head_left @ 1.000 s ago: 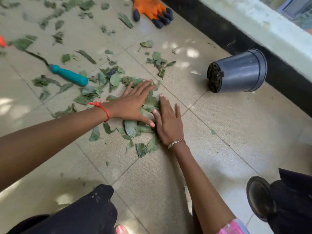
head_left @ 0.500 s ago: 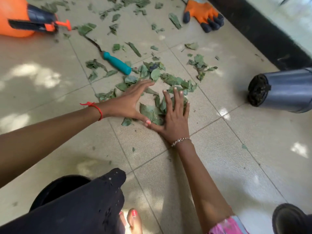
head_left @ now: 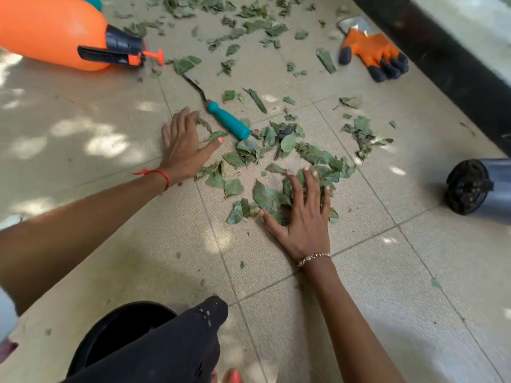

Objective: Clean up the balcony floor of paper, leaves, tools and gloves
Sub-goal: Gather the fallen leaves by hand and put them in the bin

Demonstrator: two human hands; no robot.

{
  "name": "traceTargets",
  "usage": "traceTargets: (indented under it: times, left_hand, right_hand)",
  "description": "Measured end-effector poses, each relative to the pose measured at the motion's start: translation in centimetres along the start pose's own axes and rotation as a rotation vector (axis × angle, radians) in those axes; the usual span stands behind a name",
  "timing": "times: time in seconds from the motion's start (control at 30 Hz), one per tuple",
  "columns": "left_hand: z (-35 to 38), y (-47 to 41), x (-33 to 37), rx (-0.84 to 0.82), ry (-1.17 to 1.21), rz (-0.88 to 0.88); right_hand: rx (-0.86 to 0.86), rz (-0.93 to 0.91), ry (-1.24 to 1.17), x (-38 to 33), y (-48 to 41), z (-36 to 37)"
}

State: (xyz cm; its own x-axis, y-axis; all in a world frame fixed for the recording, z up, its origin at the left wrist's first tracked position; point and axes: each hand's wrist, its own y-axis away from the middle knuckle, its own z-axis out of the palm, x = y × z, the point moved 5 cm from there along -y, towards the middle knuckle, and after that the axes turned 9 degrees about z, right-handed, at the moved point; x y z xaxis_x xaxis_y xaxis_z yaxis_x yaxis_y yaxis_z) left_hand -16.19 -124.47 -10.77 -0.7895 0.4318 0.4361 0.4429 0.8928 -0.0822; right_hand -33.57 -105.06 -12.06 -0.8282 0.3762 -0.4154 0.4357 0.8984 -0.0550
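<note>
- Right hand (head_left: 304,217): laid palm down, with the fingers straight and spread, on the 6 o'clock edge of the leaf pile. Nothing is gripped. A beaded bracelet (head_left: 313,257) is worn at the wrist.
- Left hand (head_left: 182,145): pressed flat to the floor at 9 o'clock of the pile, with the fingers extended and the thumb splayed toward the leaves. Nothing is held. A red thread (head_left: 157,174) is tied round the wrist.
- Leaves (head_left: 287,142): the main pile is seen at the centre of the view, between the two hands. A smaller cluster lies at 3 o'clock of it, and loose pieces are scattered toward 12 o'clock.
- Hand tool (head_left: 228,121): laid at 11 o'clock of the pile, with its teal handle end touching the leaves and its thin dark shaft pointed away toward 11 o'clock. It lies just beside the left fingertips.
- Glove (head_left: 373,52): orange with dark fingertips, laid flat at 1 o'clock, near the black wall base (head_left: 442,56).
- Sprayer bottle (head_left: 52,34): orange, laid on its side at 10 o'clock, with its nozzle directed toward 3 o'clock.
- Plant pot (head_left: 481,189): tipped on its side at 3 o'clock, well apart from the pile, its dark end turned toward the leaves.
- Black round container (head_left: 119,324): found at 7 o'clock, partly covered by a black trouser leg (head_left: 171,349).
- Tiled floor (head_left: 387,272): everything listed rests on it.
</note>
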Motion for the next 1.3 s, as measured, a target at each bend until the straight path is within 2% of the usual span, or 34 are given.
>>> traceTargets:
  times: [0.07, 0.17, 0.33, 0.43, 0.53, 0.6, 0.67, 0.8, 0.93, 1.1, 1.17, 1.3]
  left_hand:
    - [0.7, -0.7, -1.1, -0.139, 0.052, -0.05]
    - [1.5, -0.4, -1.6, -0.246, 0.078, 0.047]
    - [1.2, 2.2, 0.2, -0.242, 0.301, 0.294]
    - [0.4, 2.4, 1.0, -0.142, 0.39, 0.334]
    - [0.5, 1.2, 0.3, -0.077, 0.285, 0.243]
    - [1.6, 1.3, 0.1, -0.197, 0.182, 0.178]
    - [2.8, 2.2, 0.7, -0.277, 0.096, 0.201]
    - [4.0, 4.1, 2.9, -0.219, 0.044, 0.242]
    - [4.6, 4.9, 5.4, -0.143, 0.175, 0.198]
    - [5.9, 5.6, 8.5, -0.142, 0.374, 0.213]
    - [6.3, 6.0, 9.5, -0.152, 0.545, 0.18]
    - [6.0, 6.5, 10.7, -0.076, 0.971, -0.021]
  right_hand:
    - [0.002, -0.002, 0.006, 0.0, 0.0, 0.1]
    - [0.003, -0.004, 0.012, 0.0, -0.1, 0.1]
    - [0.025, -0.009, 0.01, -0.1, 0.0, 0.2]
    - [0.045, -0.016, -0.021, -0.1, 0.0, 0.1]
    - [0.049, -0.019, -0.029, -0.3, 0.0, 0.0]
    - [0.043, -0.016, -0.03, -0.2, 0.0, 0.0]
    - [0.043, -0.013, -0.033, -0.2, 0.0, 0.0]
    - [0.042, -0.016, -0.013, -0.4, 0.0, -0.1]
    - [-0.019, -0.033, 0.063, -0.4, 0.0, 0.3]
    - [-0.039, -0.042, 0.094, -0.5, -0.1, 0.6]
    - [-0.04, -0.046, 0.114, -0.4, -0.1, 0.6]
    - [-0.036, -0.053, 0.112, -0.4, 0.0, 0.6]
